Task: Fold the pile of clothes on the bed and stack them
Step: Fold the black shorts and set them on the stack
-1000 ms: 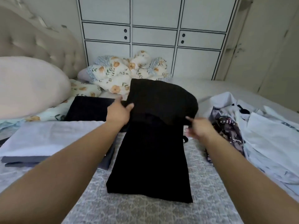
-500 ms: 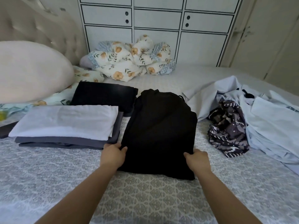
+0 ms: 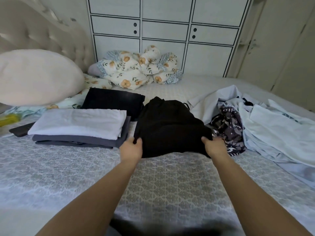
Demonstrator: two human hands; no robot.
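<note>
- Left hand [image 3: 131,149] and right hand [image 3: 215,147] each grip a near corner of the folded black garment [image 3: 170,128] (near edge lifted off the bed [image 3: 170,184]).
- Folded stack [image 3: 80,129] lies just left of it.

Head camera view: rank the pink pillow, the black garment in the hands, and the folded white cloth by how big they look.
1. Pink pillow, largest.
2. Black garment and folded white cloth look about alike, so I won't rank them.
</note>
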